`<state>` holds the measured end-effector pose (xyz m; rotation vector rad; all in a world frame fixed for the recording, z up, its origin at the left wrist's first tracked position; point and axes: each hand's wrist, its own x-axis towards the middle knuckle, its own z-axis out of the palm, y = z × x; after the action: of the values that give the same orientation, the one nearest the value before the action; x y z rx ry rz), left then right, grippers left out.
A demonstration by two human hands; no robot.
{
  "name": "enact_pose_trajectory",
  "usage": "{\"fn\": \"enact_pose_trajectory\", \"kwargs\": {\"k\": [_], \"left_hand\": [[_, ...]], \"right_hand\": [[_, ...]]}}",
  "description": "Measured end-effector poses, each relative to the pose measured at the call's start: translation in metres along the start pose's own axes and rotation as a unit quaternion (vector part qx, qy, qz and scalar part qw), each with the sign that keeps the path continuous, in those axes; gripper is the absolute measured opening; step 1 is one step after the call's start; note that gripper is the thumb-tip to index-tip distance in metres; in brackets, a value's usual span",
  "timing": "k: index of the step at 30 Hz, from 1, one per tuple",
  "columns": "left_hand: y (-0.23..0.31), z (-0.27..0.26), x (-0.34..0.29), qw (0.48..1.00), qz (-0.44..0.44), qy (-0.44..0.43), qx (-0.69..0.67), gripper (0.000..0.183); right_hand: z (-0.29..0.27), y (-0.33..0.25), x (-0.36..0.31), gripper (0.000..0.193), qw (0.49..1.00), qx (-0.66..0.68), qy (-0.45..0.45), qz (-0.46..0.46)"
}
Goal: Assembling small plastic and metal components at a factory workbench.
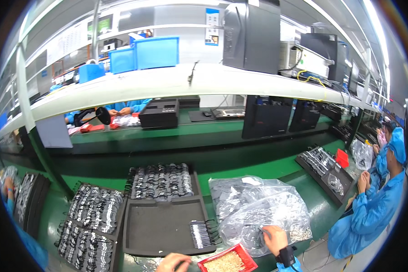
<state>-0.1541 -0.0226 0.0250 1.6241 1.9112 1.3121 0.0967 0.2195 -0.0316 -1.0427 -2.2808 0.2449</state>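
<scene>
At the lower edge, my left hand (170, 263) has its fingers closed around a small dark piece, mostly cut off by the picture's edge. My right hand (275, 240), with a black wrist strap (286, 256), reaches over a clear plastic bag (272, 204) of dark parts. Its fingertips are pinched at the bag's near side, by a small dark bit too small to name. Between the hands lies a red tray (229, 260) full of small pale-gold pieces. Left of it, a black foam tray (156, 224) carries a row of small black-and-silver parts with curled black wires (199, 233).
More foam trays packed with such parts (161, 181) (93, 213) stand behind and left. A white shelf (204, 84) crosses above the green bench, bearing blue bins (156, 52) and a black computer case (251, 36). People in blue work at the right (367, 217) and across the bench.
</scene>
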Motion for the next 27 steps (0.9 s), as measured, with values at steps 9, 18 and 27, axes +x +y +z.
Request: {"fn": "enact_pose_trajectory", "kwargs": {"k": [9,18,27], "left_hand": [[0.001,0.093,-0.035,0.961,0.238,-0.078,0.119,0.027],[0.008,0.108,-0.04,0.958,0.227,-0.051,0.166,0.027],[-0.002,0.061,-0.024,0.958,0.208,-0.094,0.173,0.022]], "right_hand": [[0.019,-0.006,0.013,0.044,0.996,-0.047,-0.072,-0.015],[0.034,0.005,0.007,0.029,0.996,-0.024,-0.065,-0.056],[0.026,0.006,0.013,0.036,0.991,0.072,-0.07,-0.091]]}}
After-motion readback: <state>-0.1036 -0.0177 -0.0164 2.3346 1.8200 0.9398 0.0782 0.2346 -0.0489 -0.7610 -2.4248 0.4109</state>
